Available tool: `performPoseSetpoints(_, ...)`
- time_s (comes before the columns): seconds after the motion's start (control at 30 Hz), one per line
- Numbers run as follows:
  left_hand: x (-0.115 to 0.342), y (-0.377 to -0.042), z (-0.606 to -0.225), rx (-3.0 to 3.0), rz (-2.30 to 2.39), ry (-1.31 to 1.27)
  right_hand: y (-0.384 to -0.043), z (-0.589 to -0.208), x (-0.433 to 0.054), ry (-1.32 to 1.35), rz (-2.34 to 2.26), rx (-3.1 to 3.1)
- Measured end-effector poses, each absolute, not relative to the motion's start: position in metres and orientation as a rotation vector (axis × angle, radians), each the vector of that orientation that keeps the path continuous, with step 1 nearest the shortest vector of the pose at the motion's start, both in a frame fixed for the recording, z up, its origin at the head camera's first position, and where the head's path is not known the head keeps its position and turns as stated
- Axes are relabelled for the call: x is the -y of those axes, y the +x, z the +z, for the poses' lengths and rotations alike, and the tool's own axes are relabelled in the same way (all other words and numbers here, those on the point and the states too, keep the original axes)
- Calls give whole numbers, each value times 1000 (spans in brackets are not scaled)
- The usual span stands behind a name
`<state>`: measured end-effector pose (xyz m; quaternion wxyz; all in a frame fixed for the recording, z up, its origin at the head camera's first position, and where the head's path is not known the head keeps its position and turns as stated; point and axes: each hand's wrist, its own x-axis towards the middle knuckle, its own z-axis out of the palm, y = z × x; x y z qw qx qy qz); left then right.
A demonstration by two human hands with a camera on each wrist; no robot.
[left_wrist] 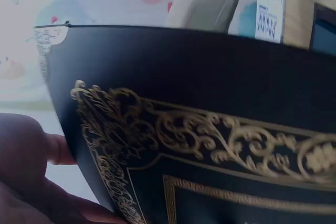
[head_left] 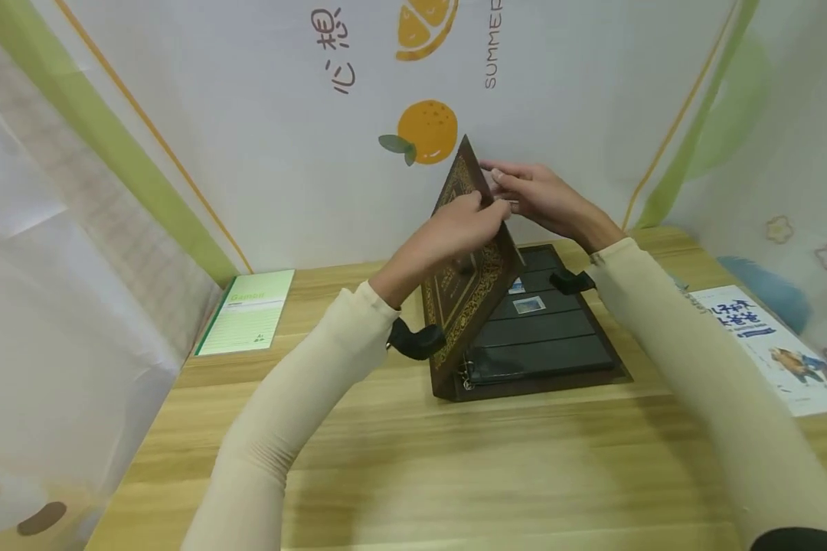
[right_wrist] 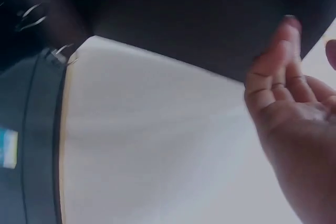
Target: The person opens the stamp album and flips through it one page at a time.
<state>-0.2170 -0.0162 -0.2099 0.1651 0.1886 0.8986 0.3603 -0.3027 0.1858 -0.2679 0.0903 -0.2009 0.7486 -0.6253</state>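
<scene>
A stamp album (head_left: 469, 291) with a dark brown, gold-ornamented cover stands partly open on the table, its cover raised steeply. My left hand (head_left: 458, 222) grips the cover's free edge. In the left wrist view that hand (left_wrist: 23, 166) is at the border of the gold-patterned cover (left_wrist: 210, 145). On the cover's inner side, my right hand (head_left: 540, 191) has its fingers extended near the upper edge. The right wrist view shows those fingers (right_wrist: 278, 66) against the dark inner face. Black pocket pages (head_left: 551, 321) lie beneath, with small stamps (head_left: 529, 305) and metal rings (head_left: 465, 373) at the spine.
To the left, a green-and-white notebook (head_left: 244, 312) lies near the table's back edge. A white book with blue lettering (head_left: 779, 344) is on the right, beside my right sleeve. A printed cloth (head_left: 558, 99) hangs behind the wooden table (head_left: 358, 459).
</scene>
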Motion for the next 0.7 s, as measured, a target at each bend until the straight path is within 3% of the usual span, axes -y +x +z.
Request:
performPoseSetpoints(0.4,118,-206,-217,-2448,1558,400,-282,-344,-230,-671,-779,-2741)
performPoseSetpoints(0.7,193,-197,-227,-2489,1488,308,-270,-391,-253,-699,-645,-2695)
